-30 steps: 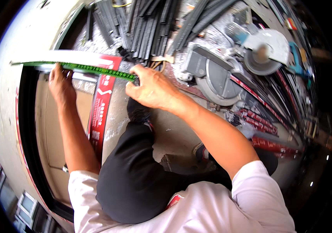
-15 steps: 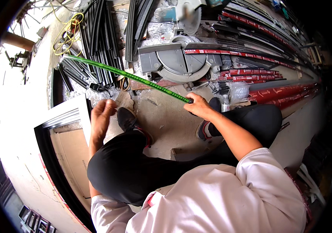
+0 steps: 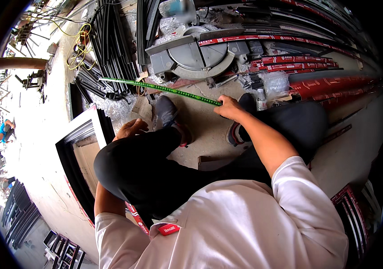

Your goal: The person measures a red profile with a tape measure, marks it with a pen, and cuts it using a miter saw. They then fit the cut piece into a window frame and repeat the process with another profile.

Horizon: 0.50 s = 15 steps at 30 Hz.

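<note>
My right hand is closed on the near end of a green tape measure blade. The blade runs out to the left above the concrete floor, and its far end hangs free near the black profiles. My left hand rests beside my raised left knee, next to the corner of a black window frame lying on the floor. It holds nothing, its fingers loosely bent. I am squatting, with both dark shoes on the floor under the tape.
A grey mitre saw sits just beyond the tape. Bundles of black profiles and a yellow cable lie at the back left. Red-wrapped profiles lie on the right, a plastic bottle by my right foot.
My left hand has let go of the tape's far end and dropped to my knee. The tape has swung off the frame toward the saw, still held in my right hand.
</note>
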### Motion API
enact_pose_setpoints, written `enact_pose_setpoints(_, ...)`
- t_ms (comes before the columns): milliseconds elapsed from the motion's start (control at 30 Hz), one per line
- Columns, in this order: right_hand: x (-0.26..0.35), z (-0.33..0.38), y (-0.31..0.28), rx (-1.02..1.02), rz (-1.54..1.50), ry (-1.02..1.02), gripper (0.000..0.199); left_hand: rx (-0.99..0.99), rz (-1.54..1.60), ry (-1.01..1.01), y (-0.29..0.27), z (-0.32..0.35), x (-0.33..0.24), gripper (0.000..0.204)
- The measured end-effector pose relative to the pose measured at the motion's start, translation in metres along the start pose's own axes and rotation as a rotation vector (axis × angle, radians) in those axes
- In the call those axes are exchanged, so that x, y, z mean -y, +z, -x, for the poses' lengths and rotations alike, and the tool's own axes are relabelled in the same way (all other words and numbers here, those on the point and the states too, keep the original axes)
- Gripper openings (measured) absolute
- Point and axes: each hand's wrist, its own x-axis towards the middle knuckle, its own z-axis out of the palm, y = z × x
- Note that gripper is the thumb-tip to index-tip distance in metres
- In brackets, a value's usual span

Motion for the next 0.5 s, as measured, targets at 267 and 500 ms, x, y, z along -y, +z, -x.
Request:
enact_pose_setpoints(267, -0.035, -0.039, 0.015, 0.05, 0.17, 0.024, 0.059, 0.086, -0.121, 0.089, 0.023, -0.066, -0.025, 0.059)
enact_pose_setpoints(500, -0.03, -0.093, 0.027, 0.075, 0.223, 0.09, 0.05, 0.017, -0.046, 0.121, 0.038, -0.16, 0.024, 0.046)
